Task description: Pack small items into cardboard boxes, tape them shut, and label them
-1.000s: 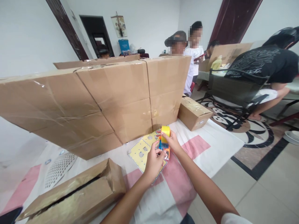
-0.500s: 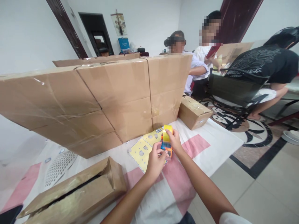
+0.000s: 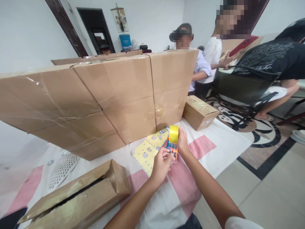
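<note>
In the head view, just below and right of the frame's centre, you are gripping a tape dispenser (image 3: 173, 147) with your right hand (image 3: 183, 141), its yellow tape roll (image 3: 173, 133) sitting uppermost, while your left hand (image 3: 161, 161) is holding its fingers narrowly together at the lower end, exactly what they are pinching being impossible to tell. Left of the dispenser, a yellow patterned sheet (image 3: 141, 154) is lying on the cloth (image 3: 225, 144), and stacked cartons (image 3: 128, 117) are standing across the left and centre.

Home-like interior, hanging wall scroll (image 3: 119, 19), panda-patterned floor (image 3: 250, 131)
</note>
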Demonstrator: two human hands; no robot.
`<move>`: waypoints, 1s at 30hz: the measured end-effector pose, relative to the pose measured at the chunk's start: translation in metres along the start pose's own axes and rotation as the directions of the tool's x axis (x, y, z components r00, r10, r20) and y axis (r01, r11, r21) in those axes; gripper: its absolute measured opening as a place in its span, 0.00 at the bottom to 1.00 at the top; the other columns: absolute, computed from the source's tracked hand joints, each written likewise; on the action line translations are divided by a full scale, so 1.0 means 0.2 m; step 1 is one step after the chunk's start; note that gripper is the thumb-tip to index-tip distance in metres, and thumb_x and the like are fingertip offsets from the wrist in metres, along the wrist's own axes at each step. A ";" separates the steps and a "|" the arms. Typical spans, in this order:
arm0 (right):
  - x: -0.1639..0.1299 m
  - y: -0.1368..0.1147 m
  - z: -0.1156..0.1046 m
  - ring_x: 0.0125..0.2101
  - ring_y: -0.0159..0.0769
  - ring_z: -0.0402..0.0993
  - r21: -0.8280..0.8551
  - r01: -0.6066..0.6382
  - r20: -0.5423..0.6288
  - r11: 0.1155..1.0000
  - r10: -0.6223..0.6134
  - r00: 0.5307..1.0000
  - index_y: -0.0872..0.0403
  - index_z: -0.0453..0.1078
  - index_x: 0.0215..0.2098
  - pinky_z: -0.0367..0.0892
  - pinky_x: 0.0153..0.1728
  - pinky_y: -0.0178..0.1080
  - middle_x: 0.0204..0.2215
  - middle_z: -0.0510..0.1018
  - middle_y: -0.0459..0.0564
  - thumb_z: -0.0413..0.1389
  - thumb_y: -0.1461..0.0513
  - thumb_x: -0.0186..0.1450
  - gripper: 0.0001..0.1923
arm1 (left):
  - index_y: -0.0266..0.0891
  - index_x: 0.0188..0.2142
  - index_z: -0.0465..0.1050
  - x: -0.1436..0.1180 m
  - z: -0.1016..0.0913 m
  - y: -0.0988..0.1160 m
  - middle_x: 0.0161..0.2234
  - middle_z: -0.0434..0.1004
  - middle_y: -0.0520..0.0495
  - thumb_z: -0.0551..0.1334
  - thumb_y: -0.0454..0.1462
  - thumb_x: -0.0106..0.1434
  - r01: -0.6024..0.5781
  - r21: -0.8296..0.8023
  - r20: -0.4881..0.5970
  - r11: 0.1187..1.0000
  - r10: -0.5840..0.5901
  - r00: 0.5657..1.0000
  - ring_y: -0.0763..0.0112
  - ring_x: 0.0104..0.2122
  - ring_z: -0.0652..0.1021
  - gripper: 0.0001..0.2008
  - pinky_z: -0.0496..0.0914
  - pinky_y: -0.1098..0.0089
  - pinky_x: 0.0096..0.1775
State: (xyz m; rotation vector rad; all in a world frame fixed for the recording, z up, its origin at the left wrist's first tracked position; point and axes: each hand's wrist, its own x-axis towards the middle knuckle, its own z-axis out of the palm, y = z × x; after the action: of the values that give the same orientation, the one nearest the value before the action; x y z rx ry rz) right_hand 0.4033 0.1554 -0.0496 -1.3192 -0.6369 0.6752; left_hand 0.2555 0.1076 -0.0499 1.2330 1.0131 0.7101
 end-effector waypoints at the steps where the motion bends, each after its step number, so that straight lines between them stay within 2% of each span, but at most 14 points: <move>1: 0.00 0.00 0.00 0.22 0.36 0.65 0.006 -0.005 -0.001 1.000 0.005 1.000 0.51 0.67 0.26 0.62 0.25 0.40 0.20 0.70 0.45 0.49 0.31 0.62 0.34 | 0.42 0.42 0.65 0.00 0.00 0.00 0.32 0.79 0.50 0.65 0.45 0.63 0.008 -0.017 -0.004 1.000 -0.008 1.000 0.77 0.21 0.71 0.14 0.64 0.77 0.19; 5: 0.00 -0.01 0.00 0.22 0.34 0.62 0.013 -0.008 -0.033 1.000 0.008 0.999 0.50 0.63 0.24 0.61 0.24 0.40 0.20 0.67 0.43 0.50 0.32 0.63 0.33 | 0.41 0.41 0.66 0.01 0.01 -0.01 0.29 0.77 0.53 0.67 0.45 0.61 0.027 -0.059 0.000 0.998 -0.028 1.000 0.80 0.17 0.67 0.15 0.62 0.78 0.18; 8: 0.00 -0.02 -0.01 0.24 0.35 0.64 0.035 -0.016 -0.064 0.999 0.018 0.998 0.50 0.65 0.26 0.62 0.26 0.39 0.22 0.69 0.44 0.51 0.33 0.63 0.31 | 0.41 0.40 0.68 0.01 0.00 -0.01 0.28 0.75 0.53 0.67 0.45 0.61 0.023 -0.058 0.016 0.998 -0.022 1.000 0.80 0.17 0.67 0.14 0.62 0.78 0.17; 13: -0.01 -0.03 -0.01 0.23 0.35 0.64 0.036 -0.032 -0.037 0.999 0.033 0.999 0.51 0.65 0.26 0.61 0.25 0.40 0.21 0.69 0.45 0.51 0.33 0.63 0.31 | 0.40 0.38 0.69 0.01 0.00 -0.01 0.27 0.74 0.54 0.65 0.43 0.61 0.024 -0.026 0.023 0.999 -0.024 0.999 0.80 0.17 0.66 0.10 0.63 0.78 0.18; 24: -0.03 -0.09 -0.01 0.24 0.37 0.66 0.029 -0.037 -0.048 0.999 0.038 0.998 0.50 0.65 0.25 0.64 0.25 0.41 0.21 0.70 0.46 0.52 0.34 0.63 0.30 | 0.41 0.37 0.67 -0.01 0.00 -0.01 0.31 0.77 0.51 0.63 0.42 0.61 0.019 -0.019 0.035 1.000 -0.019 0.999 0.80 0.18 0.65 0.09 0.64 0.78 0.18; 30: -0.03 -0.07 -0.01 0.24 0.36 0.66 0.023 -0.045 -0.047 0.999 0.046 0.998 0.50 0.66 0.26 0.64 0.25 0.40 0.22 0.70 0.45 0.51 0.35 0.64 0.29 | 0.40 0.38 0.67 -0.02 0.00 -0.03 0.31 0.78 0.49 0.63 0.43 0.61 0.003 -0.007 0.025 1.000 -0.003 1.000 0.76 0.21 0.70 0.10 0.64 0.78 0.18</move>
State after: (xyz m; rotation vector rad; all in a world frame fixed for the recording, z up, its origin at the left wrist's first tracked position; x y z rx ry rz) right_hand 0.4028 0.1484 -0.0357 -1.3288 -0.5607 0.6838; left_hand 0.2535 0.1027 -0.0543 1.2309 0.9908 0.6940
